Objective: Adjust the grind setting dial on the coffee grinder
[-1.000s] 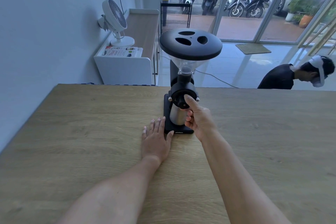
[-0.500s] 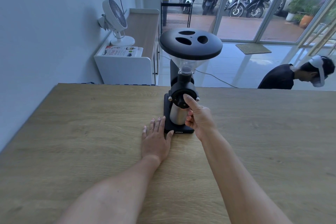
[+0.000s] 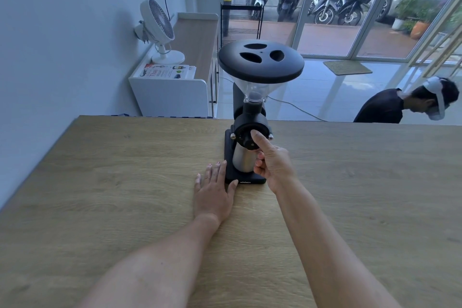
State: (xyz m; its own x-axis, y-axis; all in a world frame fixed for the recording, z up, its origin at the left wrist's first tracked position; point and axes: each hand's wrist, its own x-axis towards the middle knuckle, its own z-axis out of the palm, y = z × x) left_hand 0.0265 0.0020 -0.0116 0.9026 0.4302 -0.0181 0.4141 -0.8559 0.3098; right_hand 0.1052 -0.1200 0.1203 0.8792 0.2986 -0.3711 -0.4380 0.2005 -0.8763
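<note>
A black coffee grinder point(image 3: 260, 65) stands at the far middle of the wooden table point(image 3: 100, 182), with a round lid over a clear hopper and a steel cup on its base. Its round black grind dial point(image 3: 243, 136) faces me on the front. My right hand point(image 3: 272, 162) pinches the dial's knob, thumb on top and fingers curled beneath it. Flat on the table lies my left hand point(image 3: 215, 192), fingers spread, its fingertips and thumb touching the grinder's base at the left.
Beyond the table's far edge a white cabinet point(image 3: 172, 97) carries a white fan point(image 3: 160, 30) and a booklet. A person in black point(image 3: 390, 107) bends over at the right. A cable runs across the tiled floor; glass doors show parked scooters.
My right thumb has shifted a little up and left on the dial. My left hand has stayed in place.
</note>
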